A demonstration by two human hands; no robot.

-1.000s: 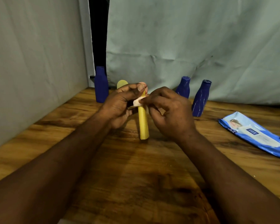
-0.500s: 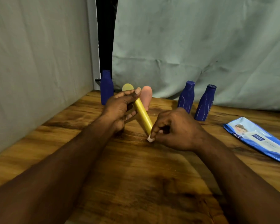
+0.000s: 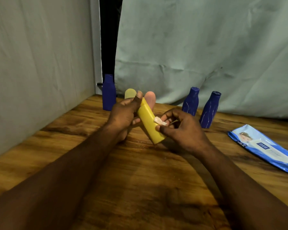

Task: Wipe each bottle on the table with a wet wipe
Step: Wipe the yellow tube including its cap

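Note:
My left hand (image 3: 123, 113) grips the top end of a yellow bottle (image 3: 149, 123), which is tilted with its base low and to the right, just above the wooden table (image 3: 140, 188). My right hand (image 3: 181, 130) pinches a small white wet wipe (image 3: 160, 121) against the bottle's lower side. Three dark blue bottles stand at the back: one at the left (image 3: 109, 92), two at the right (image 3: 190, 102) (image 3: 209, 109). Behind my left hand a pale yellow bottle (image 3: 130, 93) and a pink bottle (image 3: 150, 99) are partly hidden.
A blue pack of wet wipes (image 3: 266, 149) lies flat at the table's right edge. Grey cloth walls close off the left side and the back, with a dark gap (image 3: 110, 39) at the corner.
The yellow bottle went from upright to tilted. My right hand slid the wipe from the top of the bottle down to its base, then back up a little along its side.

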